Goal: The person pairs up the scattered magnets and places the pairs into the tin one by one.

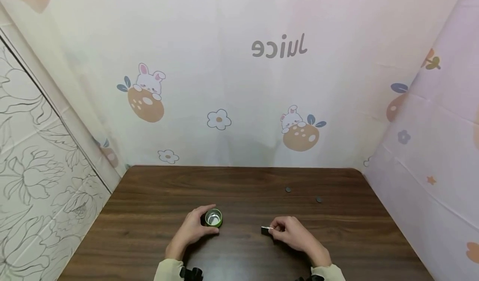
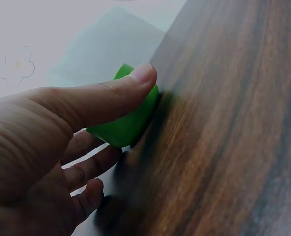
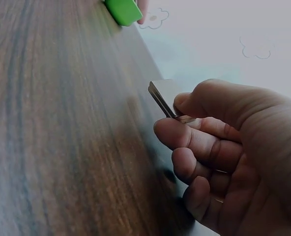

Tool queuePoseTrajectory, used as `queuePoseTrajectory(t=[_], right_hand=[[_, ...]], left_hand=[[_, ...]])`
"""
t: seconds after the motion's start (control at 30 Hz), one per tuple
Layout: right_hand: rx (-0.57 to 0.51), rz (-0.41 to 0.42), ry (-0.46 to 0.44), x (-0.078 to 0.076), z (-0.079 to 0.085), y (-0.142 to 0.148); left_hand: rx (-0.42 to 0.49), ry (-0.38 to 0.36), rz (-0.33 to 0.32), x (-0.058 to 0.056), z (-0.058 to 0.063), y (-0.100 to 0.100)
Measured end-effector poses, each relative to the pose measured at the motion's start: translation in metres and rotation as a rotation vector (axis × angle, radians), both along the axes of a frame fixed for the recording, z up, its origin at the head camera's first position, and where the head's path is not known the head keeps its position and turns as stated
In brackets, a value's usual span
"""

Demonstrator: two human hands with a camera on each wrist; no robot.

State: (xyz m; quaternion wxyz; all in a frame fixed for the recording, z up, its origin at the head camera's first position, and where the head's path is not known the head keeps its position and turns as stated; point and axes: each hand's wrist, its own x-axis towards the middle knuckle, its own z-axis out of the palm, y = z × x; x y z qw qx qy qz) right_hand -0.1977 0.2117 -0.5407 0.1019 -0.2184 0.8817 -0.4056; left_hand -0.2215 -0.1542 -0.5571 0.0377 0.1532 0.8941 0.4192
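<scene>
A small round green tin [image 1: 213,218] with a shiny silvery inside stands upright on the dark wooden table. My left hand [image 1: 193,228] grips it from the left, thumb on the near side and fingers round the far side. In the left wrist view the thumb lies across the green wall of the tin [image 2: 128,123]. To the right, my right hand [image 1: 293,233] pinches a small flat rectangular piece [image 1: 265,230], dark with a bright metallic edge. The right wrist view shows this thin piece [image 3: 161,101] between thumb and index finger, the other fingers curled; its exact kind is unclear.
Two small dark round discs [image 1: 288,189], coin-like, lie flat towards the back right of the wooden table [image 1: 168,189]. Behind the table hangs a pale printed curtain [image 1: 224,73], and more patterned cloth [image 1: 434,148] closes off the right side.
</scene>
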Motion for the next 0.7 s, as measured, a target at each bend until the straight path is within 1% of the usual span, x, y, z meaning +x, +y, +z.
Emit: queuePoseTrajectory(t=[0.17,0.37,0.53,0.7], right_hand=[[-0.011,0.003,0.007,-0.001,0.001,-0.001],[-0.022,0.001,-0.017,-0.005,0.002,-0.001],[-0.047,0.003,-0.034,-0.006,0.005,-0.005],[-0.048,0.006,-0.02,-0.007,0.007,-0.011]], left_hand=[[0.013,0.016,-0.003,0.001,-0.001,0.002],[0.007,0.025,-0.057,0.0,0.0,0.006],[0.003,0.035,-0.088,0.001,0.001,0.01],[0.013,0.018,-0.117,0.002,0.002,0.014]])
